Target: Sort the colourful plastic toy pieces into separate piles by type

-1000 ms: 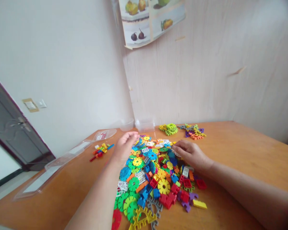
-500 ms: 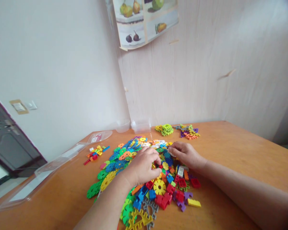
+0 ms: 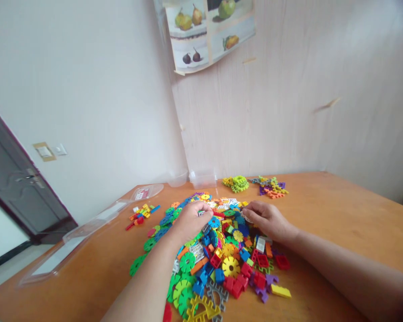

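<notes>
Hundreds of small plastic building pieces [image 3: 221, 250] heaped at lower centre of the frame on an orange-brown wooden table [image 3: 339, 214].

Nearest the bottom edge: a yellow toothed arch [image 3: 201, 308], green gear discs just beside. Slightly up: a yellow gear wheel [image 3: 230, 266] among red and blue bricks; a lone yellow brick [image 3: 281, 291] at the heap's right fringe.

Mid-frame: left hand [image 3: 190, 221] palm down on the heap's upper left part, fingers curled, tips in among the discs; grip on any piece impossible to tell. Right hand [image 3: 267, 221] just right of it, not touching it, fingers bent onto the pieces, tips close to a white bit; pinched or merely touched, unclear.

Step in hand, by the look: picking through the heap. Any lift from here: a clean pinch on one piece, neighbours loose and overlapping.

Left of the heap: a small cluster of bricks [image 3: 143, 212], well apart; a clear lid [image 3: 77, 237] stretching toward lower left.

Further back, by the wall: clear tubs [image 3: 203, 178], a green-yellow bunch [image 3: 237, 182], a purple-orange bunch [image 3: 272, 185].

Upper centre: fruit poster [image 3: 208, 31]. Far left: dark door [image 3: 16, 192].
</notes>
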Motion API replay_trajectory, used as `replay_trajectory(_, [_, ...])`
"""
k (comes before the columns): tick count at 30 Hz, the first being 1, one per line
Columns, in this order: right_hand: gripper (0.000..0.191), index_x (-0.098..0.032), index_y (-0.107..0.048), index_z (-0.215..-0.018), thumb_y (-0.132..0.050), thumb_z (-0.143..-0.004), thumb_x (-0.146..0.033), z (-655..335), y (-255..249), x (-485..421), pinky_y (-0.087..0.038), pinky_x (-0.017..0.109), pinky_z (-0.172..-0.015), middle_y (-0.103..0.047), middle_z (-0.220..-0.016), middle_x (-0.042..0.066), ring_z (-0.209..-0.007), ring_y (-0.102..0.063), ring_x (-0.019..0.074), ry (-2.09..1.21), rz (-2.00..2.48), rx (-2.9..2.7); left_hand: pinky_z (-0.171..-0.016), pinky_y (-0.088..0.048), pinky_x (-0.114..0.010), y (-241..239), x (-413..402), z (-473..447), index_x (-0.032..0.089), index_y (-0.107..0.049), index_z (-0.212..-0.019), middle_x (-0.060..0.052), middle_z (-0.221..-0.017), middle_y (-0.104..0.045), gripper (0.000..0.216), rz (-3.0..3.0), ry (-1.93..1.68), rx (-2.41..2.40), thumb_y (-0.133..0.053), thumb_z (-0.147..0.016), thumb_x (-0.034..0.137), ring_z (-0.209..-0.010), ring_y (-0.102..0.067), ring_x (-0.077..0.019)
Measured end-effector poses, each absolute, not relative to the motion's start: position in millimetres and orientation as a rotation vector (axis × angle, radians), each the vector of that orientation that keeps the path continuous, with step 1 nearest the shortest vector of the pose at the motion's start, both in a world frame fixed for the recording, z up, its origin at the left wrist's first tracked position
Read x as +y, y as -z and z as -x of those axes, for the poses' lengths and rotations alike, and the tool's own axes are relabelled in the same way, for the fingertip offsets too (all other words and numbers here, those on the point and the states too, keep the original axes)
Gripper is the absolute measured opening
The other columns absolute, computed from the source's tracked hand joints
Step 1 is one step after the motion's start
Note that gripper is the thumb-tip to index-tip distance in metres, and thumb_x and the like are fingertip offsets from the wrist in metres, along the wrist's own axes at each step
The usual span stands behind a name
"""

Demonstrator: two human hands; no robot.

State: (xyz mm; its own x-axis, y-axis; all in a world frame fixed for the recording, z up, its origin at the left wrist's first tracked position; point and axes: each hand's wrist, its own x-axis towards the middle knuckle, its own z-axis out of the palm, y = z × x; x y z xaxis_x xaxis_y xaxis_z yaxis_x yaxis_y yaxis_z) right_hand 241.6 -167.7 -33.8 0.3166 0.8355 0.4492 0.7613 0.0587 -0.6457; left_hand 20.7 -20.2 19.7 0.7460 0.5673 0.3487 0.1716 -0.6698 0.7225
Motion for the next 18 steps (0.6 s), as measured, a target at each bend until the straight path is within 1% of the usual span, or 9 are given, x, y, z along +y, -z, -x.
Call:
replay_trajectory(2, [0.040, -0.019, -0.062, -0.075, -0.047, -0.094, -0.050, -243, 36, -168, -0.042, 0.027, -0.060, -0.060, -0.070, 0.002, -0.067, -0.056, 0.0161, -0.107, 1.701, -1.453, -0.069, -0.044, -0.028, -20, -8, -16, 0.019, -0.068, -0.079, -0.001, -0.074, -0.067, 0.015, -2.034, -0.789, 0.696, -0.065, -0.078, 0.034, -0.072, -0.060, -0.0174])
replay_trajectory(4, [0.040, -0.019, -0.062, -0.075, -0.046, -0.094, -0.051, -244, 39, -167, -0.042, 0.027, -0.060, -0.060, -0.070, 0.001, -0.067, -0.056, 0.0163, -0.118, 1.700, -1.455, -0.065, -0.044, -0.025, -19, 8, -9, 0.018, -0.068, -0.081, -0.001, -0.072, -0.068, 0.013, -1.774, -0.899, 0.803, -0.069, -0.073, 0.028, -0.068, -0.061, -0.0156])
replay_trajectory(7, [0.040, -0.020, -0.062, -0.076, -0.047, -0.094, -0.051, -246, 42, -167, -0.043, 0.027, -0.061, -0.060, -0.071, 0.002, -0.069, -0.056, 0.0167, -0.135, 1.701, -1.468, -0.061, -0.043, -0.023, -17, 35, 3, 0.016, -0.067, -0.081, -0.004, -0.072, -0.070, 0.016, -1.357, -1.087, 0.951, -0.072, -0.067, 0.021, -0.065, -0.063, -0.0140])
replay_trajectory(10, [0.038, -0.020, -0.063, -0.078, -0.047, -0.094, -0.051, -247, 43, -167, -0.043, 0.028, -0.060, -0.062, -0.074, 0.002, -0.070, -0.057, 0.0174, -0.136, 1.711, -1.468, -0.057, -0.042, -0.021, -14, 60, 17, 0.016, -0.064, -0.083, -0.004, -0.072, -0.070, 0.014, -1.109, -1.202, 1.076, -0.069, -0.072, 0.021, -0.059, -0.063, -0.0119])
replay_trajectory(12, [0.039, -0.020, -0.064, -0.078, -0.046, -0.094, -0.051, -248, 43, -168, -0.042, 0.028, -0.060, -0.061, -0.072, 0.002, -0.069, -0.057, 0.0174, -0.127, 1.722, -1.452, -0.058, -0.043, -0.022, -9, 74, 26, 0.015, -0.062, -0.082, -0.003, -0.072, -0.069, 0.009, -0.994, -1.243, 1.144, -0.066, -0.075, 0.019, -0.058, -0.062, -0.0109])
replay_trajectory(15, [0.039, -0.020, -0.063, -0.077, -0.046, -0.094, -0.051, -247, 43, -168, -0.042, 0.028, -0.060, -0.059, -0.070, 0.001, -0.068, -0.056, 0.0171, -0.108, 1.732, -1.443, -0.063, -0.047, -0.022, 1, 91, 38, 0.015, -0.062, -0.084, -0.003, -0.078, -0.068, 0.004, -0.840, -1.286, 1.216, -0.064, -0.080, 0.017, -0.063, -0.064, -0.0101])
replay_trajectory(16, [0.039, -0.020, -0.063, -0.077, -0.046, -0.094, -0.051, -247, 43, -168, -0.042, 0.028, -0.060, -0.059, -0.070, 0.001, -0.068, -0.056, 0.0170, -0.102, 1.731, -1.447, -0.067, -0.049, -0.023, 4, 95, 40, 0.015, -0.062, -0.087, -0.004, -0.083, -0.069, 0.004, -0.800, -1.298, 1.233, -0.062, -0.083, 0.017, -0.068, -0.066, -0.0103])
replay_trajectory(18, [0.039, -0.020, -0.063, -0.077, -0.046, -0.094, -0.051, -248, 43, -168, -0.041, 0.028, -0.059, -0.059, -0.069, 0.001, -0.067, -0.056, 0.0168, -0.090, 1.732, -1.450, -0.075, -0.053, -0.028, 10, 102, 45, 0.014, -0.063, -0.100, -0.006, -0.098, -0.068, 0.013, -0.736, -1.315, 1.253, -0.061, -0.090, 0.023, -0.082, -0.066, -0.0133])
